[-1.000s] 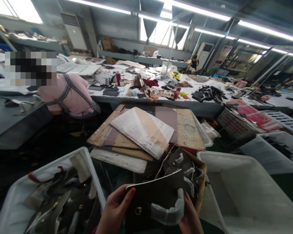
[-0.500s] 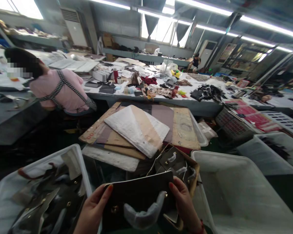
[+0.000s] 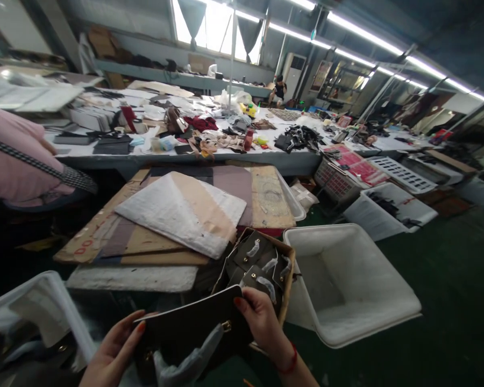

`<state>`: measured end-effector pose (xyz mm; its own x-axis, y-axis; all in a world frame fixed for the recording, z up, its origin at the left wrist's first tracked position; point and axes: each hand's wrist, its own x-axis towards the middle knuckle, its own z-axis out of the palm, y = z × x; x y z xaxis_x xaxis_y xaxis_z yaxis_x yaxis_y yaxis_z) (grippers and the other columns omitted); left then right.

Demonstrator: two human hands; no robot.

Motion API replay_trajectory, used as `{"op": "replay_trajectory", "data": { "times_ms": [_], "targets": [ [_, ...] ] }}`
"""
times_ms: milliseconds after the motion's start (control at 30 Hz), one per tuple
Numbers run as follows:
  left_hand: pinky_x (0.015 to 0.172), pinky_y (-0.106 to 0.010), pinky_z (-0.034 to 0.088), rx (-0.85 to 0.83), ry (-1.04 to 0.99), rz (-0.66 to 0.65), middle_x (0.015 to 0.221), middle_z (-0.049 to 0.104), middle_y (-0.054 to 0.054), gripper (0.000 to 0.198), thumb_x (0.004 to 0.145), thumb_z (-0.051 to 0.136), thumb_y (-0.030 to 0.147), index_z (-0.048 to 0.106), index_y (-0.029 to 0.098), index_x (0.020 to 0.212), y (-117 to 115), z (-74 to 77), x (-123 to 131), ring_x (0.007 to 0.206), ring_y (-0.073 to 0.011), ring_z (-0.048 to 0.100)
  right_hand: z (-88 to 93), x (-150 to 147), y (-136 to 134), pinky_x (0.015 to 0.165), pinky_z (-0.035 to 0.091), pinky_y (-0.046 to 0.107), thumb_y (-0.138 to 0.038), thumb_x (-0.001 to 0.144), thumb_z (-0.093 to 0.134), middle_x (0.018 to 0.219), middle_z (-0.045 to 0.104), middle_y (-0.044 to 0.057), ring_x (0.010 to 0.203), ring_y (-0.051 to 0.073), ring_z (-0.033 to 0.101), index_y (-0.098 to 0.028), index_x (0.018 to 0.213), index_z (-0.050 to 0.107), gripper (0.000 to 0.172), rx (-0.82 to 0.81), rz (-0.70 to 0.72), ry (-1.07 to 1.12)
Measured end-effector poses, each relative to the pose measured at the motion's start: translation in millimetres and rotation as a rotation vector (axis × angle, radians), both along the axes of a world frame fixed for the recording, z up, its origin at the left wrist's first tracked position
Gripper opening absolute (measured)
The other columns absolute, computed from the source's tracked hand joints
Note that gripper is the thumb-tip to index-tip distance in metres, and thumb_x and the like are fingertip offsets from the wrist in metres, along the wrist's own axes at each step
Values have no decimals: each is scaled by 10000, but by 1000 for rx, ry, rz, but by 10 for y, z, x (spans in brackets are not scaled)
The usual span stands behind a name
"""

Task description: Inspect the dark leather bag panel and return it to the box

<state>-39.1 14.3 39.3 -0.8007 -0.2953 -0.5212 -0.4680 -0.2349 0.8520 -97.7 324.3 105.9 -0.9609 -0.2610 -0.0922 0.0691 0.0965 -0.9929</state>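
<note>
Both my hands hold a dark brown leather bag panel (image 3: 185, 330) low in the view. My left hand (image 3: 113, 352) grips its left edge and my right hand (image 3: 260, 317) pinches its upper right corner. The panel carries brass hardware (image 3: 226, 325) and a plastic-wrapped strap (image 3: 185, 368) hanging at its front. Just behind it stands a cardboard box (image 3: 284, 279) filled with several similar dark leather pieces (image 3: 254, 263) with wrapped fittings.
An empty white bin (image 3: 347, 285) sits to the right, another white bin (image 3: 40, 317) with leather parts at the left. Stacked cardboard and white sheets (image 3: 173, 215) lie ahead. A person in pink (image 3: 20, 161) sits at the left. A cluttered long table (image 3: 210, 140) runs behind.
The view has swung to the right, so the left bin and the seated person slid toward the left edge. My right hand shifted up to the panel's top right corner; the panel tilted.
</note>
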Motion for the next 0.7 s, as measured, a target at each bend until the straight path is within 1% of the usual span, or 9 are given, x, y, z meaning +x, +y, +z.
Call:
{"op": "replay_trajectory", "data": {
  "times_ms": [67, 133, 233, 267, 333, 400, 500, 567, 700],
  "targets": [
    [924, -258, 537, -65, 5, -100, 1245, 667, -30, 650, 649, 759, 562, 569, 285, 1206, 1, -45, -97, 1197, -266, 579, -92, 7, 57, 576, 347, 216, -473, 918, 528, 713, 544, 11, 650, 107, 443, -131, 844, 659, 374, -30, 3, -35],
    [1056, -361, 448, -190, 9, -226, 1344, 599, -47, 670, 619, 783, 543, 596, 283, 1208, 58, -48, -185, 1274, -293, 512, -169, 23, 89, 556, 325, 213, -484, 913, 531, 703, 522, 6, 638, 101, 422, -122, 838, 653, 389, -66, 21, -92],
    [1175, -428, 249, -334, 144, -446, 1432, 515, -10, 608, 676, 750, 494, 605, 325, 1241, 297, 53, -284, 1369, -289, 395, -232, 43, 91, 567, 331, 211, -490, 894, 561, 722, 541, 15, 655, 104, 444, -106, 859, 672, 401, -106, 66, -138],
    [1183, -424, 227, -349, 178, -520, 1422, 527, -6, 582, 694, 737, 482, 609, 331, 1242, 405, 108, -309, 1378, -287, 381, -237, 42, 84, 578, 342, 211, -489, 887, 573, 736, 560, 21, 668, 108, 461, -103, 871, 681, 402, -117, 80, -148],
    [1134, -403, 332, -347, 173, -656, 1293, 635, -42, 492, 704, 723, 488, 679, 295, 1154, 616, 225, -348, 1303, -317, 467, -221, 26, 72, 590, 362, 211, -491, 869, 599, 770, 600, 37, 689, 118, 492, -98, 891, 696, 405, -136, 93, -177],
    [930, -342, 500, -339, 155, -740, 1034, 733, -76, 371, 717, 705, 505, 749, 241, 973, 774, 329, -372, 1058, -317, 617, -178, -5, 74, 586, 378, 209, -494, 848, 624, 794, 634, 51, 694, 125, 519, -94, 904, 704, 411, -155, 94, -216],
    [676, -255, 500, -300, 170, -729, 788, 717, -55, 323, 773, 656, 501, 742, 193, 821, 858, 436, -373, 754, -229, 625, -98, -50, 121, 627, 423, 214, -467, 817, 671, 860, 674, 62, 735, 141, 571, -108, 970, 701, 392, -196, 135, -256],
    [670, -239, 488, -268, 151, -651, 797, 720, -48, 337, 782, 646, 508, 733, 187, 833, 837, 476, -348, 762, -219, 622, -66, -60, 159, 644, 442, 214, -441, 796, 701, 899, 680, 55, 755, 144, 589, -129, 1021, 688, 385, -216, 185, -264],
    [696, -230, 500, -229, 110, -468, 874, 745, -49, 370, 754, 671, 532, 732, 190, 880, 768, 527, -253, 821, -232, 643, -87, -41, 116, 544, 427, 190, -436, 778, 720, 825, 636, 23, 646, 106, 544, -137, 1022, 666, 390, -263, 217, -279]
  ]
}}
